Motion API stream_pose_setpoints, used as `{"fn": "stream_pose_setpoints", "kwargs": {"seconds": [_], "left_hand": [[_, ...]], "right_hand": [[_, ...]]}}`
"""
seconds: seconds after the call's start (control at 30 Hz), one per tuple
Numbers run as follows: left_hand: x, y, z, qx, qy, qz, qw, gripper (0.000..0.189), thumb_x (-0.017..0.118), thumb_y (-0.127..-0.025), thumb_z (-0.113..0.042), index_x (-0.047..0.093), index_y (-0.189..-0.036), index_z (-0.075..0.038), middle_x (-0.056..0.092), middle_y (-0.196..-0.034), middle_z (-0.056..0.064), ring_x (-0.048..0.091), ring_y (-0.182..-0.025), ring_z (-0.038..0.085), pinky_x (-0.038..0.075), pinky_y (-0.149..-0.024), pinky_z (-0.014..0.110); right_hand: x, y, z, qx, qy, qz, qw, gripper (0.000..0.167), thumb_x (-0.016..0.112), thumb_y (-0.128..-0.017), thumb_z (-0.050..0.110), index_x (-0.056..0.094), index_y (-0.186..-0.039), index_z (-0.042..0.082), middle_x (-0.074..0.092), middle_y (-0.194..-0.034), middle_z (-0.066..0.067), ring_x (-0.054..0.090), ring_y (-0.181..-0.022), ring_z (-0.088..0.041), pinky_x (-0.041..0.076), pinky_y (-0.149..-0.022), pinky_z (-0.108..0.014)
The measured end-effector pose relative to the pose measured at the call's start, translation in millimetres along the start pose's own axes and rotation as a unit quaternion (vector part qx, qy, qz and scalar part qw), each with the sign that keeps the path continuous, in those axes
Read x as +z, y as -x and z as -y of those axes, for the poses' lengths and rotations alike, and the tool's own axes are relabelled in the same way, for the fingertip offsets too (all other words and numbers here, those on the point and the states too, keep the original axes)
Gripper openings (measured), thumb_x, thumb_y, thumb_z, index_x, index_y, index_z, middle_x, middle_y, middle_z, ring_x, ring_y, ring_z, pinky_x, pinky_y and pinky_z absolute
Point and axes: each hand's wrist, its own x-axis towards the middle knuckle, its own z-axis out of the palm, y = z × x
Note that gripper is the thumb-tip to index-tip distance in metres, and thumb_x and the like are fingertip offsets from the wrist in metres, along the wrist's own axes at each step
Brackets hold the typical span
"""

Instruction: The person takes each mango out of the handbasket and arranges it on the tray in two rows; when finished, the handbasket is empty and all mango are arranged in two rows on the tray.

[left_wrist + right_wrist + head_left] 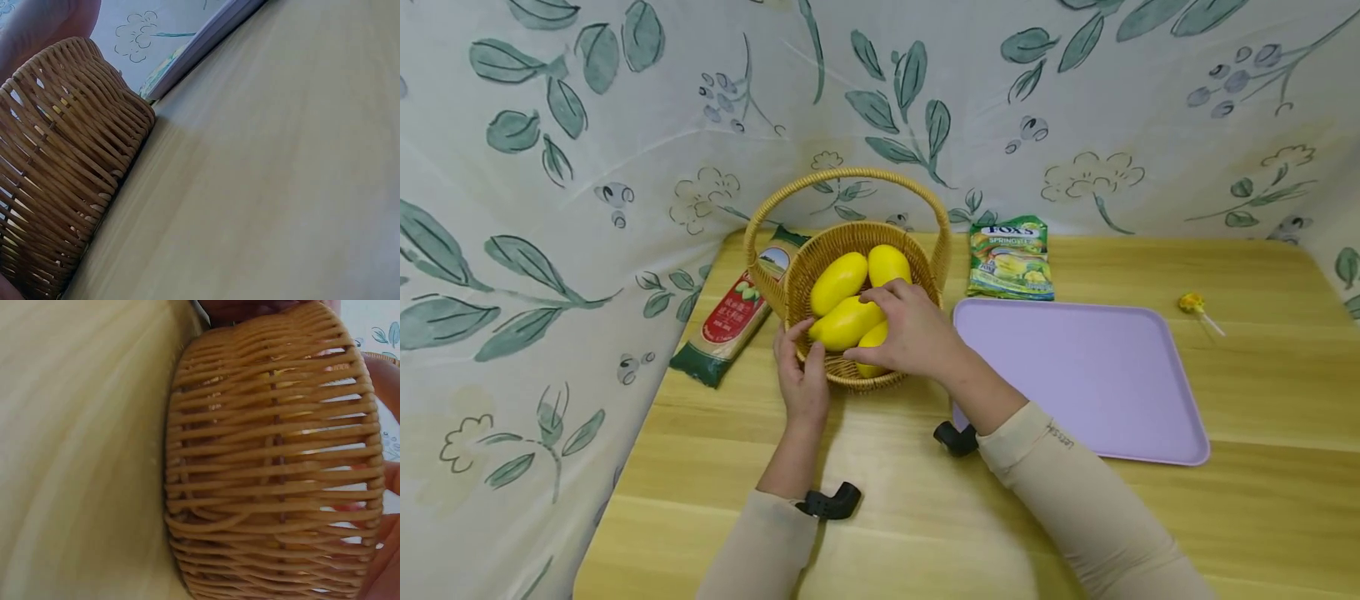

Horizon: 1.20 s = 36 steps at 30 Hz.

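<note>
Head view shows both hands at a wicker basket (857, 384) on the wooden counter (917, 533). The left hand (805, 385) grips its near left rim, thumb toward the inside and fingers along the outer wall. The right hand (917, 333) arches over the near right rim, thumb and forefinger spread well apart above the yellow fruits (844, 325); whether it pinches one, I cannot tell (the palm hides much of the nearest fruit). Four fruits show inside the basket: two toward the far side, one across the middle between the hands, and one partly under the right hand. A red-labelled packet (727, 312) lies just left of the basket, and a purple tray (1090, 375) lies to its right, beneath the right forearm.
</note>
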Motion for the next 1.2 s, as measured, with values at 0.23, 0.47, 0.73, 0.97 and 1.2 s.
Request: {"fn": "stream_pose_setpoints", "kwargs": {"seconds": [0.23, 0.47, 0.73, 0.97, 1.2], "left_hand": [[0.0, -1.5, 0.2, 0.001, 0.006, 0.003, 1.0, 0.036, 0.052, -0.096, -0.009, 0.058, -0.131, -0.002, 0.021, -0.167, 0.012, 0.019, -0.156, 0.028, 0.014, -0.128, 0.049], [0.8, -2.2, 1.5, 0.002, 0.005, 0.003, 1.0, 0.034, 0.051, -0.097, -0.009, 0.058, -0.129, -0.001, 0.022, -0.167, 0.014, 0.014, -0.157, 0.031, 0.01, -0.128, 0.053], [0.5, -2.0, 0.3, -0.003, 0.0, 0.004, 1.0, 0.034, 0.051, -0.098, -0.011, 0.057, -0.13, -0.002, 0.022, -0.167, 0.013, 0.012, -0.158, 0.031, 0.009, -0.128, 0.054], [0.1, -1.8, -0.4, -0.008, -0.009, 0.002, 0.9999, 0.034, 0.05, -0.097, -0.012, 0.058, -0.13, -0.004, 0.021, -0.167, 0.013, 0.01, -0.159, 0.031, 0.008, -0.128, 0.054], [-0.5, -1.1, -1.1, -0.015, -0.012, 0.006, 0.9998, 0.035, 0.051, -0.098, -0.013, 0.058, -0.13, -0.004, 0.021, -0.168, 0.012, 0.01, -0.159, 0.03, 0.009, -0.128, 0.055]], "right_hand": [[-4.9, -0.3, -0.5, 0.037, 0.047, 0.062, 0.9962, 0.088, 0.081, -0.065, 0.075, 0.062, -0.129, 0.018, 0.055, -0.13, -0.014, 0.055, -0.106, -0.038, 0.054, -0.084, -0.051], [-1.7, -3.7, 1.4, 0.036, 0.108, 0.099, 0.9886, 0.092, 0.076, -0.067, 0.079, 0.06, -0.134, 0.017, 0.055, -0.124, -0.015, 0.057, -0.098, -0.037, 0.054, -0.078, -0.049], [0.5, -4.6, 1.2, 0.032, 0.117, 0.099, 0.9876, 0.093, 0.077, -0.068, 0.077, 0.06, -0.137, 0.017, 0.057, -0.123, -0.014, 0.058, -0.104, -0.037, 0.054, -0.082, -0.05], [1.7, -5.3, -0.1, 0.025, 0.117, 0.096, 0.9882, 0.092, 0.076, -0.067, 0.079, 0.061, -0.134, 0.017, 0.058, -0.12, -0.012, 0.058, -0.103, -0.035, 0.053, -0.082, -0.048], [-5.4, -6.6, 1.5, 0.022, 0.072, 0.092, 0.9929, 0.084, 0.08, -0.068, 0.073, 0.065, -0.128, 0.017, 0.058, -0.121, -0.012, 0.055, -0.102, -0.034, 0.053, -0.082, -0.048]]}}
